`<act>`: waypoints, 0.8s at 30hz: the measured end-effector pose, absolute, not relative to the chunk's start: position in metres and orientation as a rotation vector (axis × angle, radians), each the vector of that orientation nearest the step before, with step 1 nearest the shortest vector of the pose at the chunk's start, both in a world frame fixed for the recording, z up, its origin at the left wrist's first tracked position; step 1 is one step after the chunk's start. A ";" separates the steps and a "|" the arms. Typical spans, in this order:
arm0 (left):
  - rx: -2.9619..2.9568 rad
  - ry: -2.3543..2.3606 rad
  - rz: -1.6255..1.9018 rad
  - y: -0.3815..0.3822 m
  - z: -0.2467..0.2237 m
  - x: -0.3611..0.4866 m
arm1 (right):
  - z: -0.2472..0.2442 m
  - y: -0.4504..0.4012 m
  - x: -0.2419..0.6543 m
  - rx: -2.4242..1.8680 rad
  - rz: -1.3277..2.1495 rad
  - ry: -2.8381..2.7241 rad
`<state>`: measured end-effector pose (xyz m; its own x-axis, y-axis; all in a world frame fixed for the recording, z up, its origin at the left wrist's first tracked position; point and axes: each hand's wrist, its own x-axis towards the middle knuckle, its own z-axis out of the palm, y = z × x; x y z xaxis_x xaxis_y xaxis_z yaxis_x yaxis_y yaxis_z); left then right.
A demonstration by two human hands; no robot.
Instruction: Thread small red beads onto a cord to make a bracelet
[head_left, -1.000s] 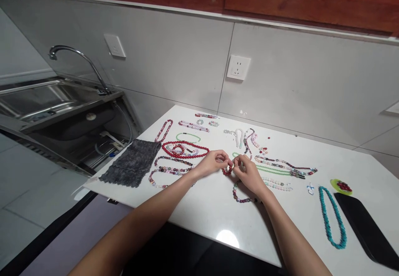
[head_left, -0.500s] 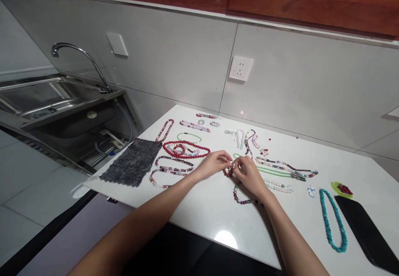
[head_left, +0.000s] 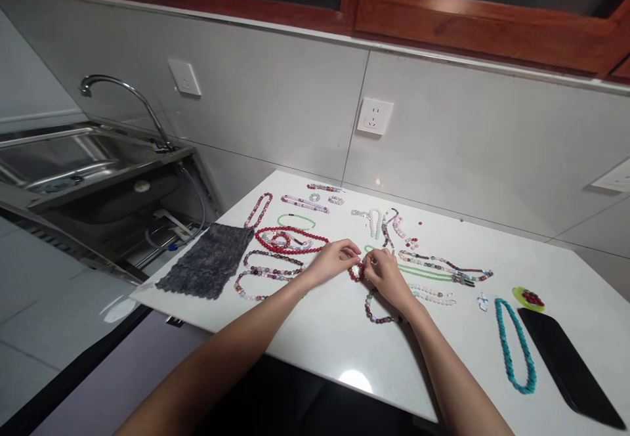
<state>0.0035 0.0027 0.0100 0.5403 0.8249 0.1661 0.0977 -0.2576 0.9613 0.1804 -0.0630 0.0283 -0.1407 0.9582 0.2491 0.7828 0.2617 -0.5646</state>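
Note:
A small loop of red beads (head_left: pixel 355 272) hangs between my hands above the white table (head_left: pixel 315 331). My left hand (head_left: pixel 335 259) pinches it at the left side, fingers bent together. On the other side my right hand (head_left: pixel 386 272) closes its fingertips on the loop's upper right. A multicoloured bead strand (head_left: pixel 377 318) lies under my right wrist, partly hidden. Green bead strands (head_left: pixel 428 273) run out to the right of my right hand. To the left of my left hand lies a large red bead necklace (head_left: pixel 260 242) around smaller strands.
A dark grey cloth (head_left: pixel 209 262) covers the table's left end. At the right are a turquoise necklace (head_left: pixel 506 350), a black phone-like slab (head_left: pixel 571 364) and a green dish (head_left: pixel 522 299) of red beads. A steel sink (head_left: pixel 73 153) stands at the far left.
The view has shifted slightly, so the tabletop items sit a little further left. Both hands remain together at the red loop, with my right fingers slightly shifted.

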 end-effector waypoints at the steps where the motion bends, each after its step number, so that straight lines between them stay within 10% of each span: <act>1: 1.708 0.778 0.851 0.003 0.010 0.003 | 0.029 -0.063 0.181 -1.565 0.409 -1.974; 24: 1.514 0.469 0.620 0.008 0.009 0.005 | 0.037 -0.065 0.180 -1.393 0.515 -1.812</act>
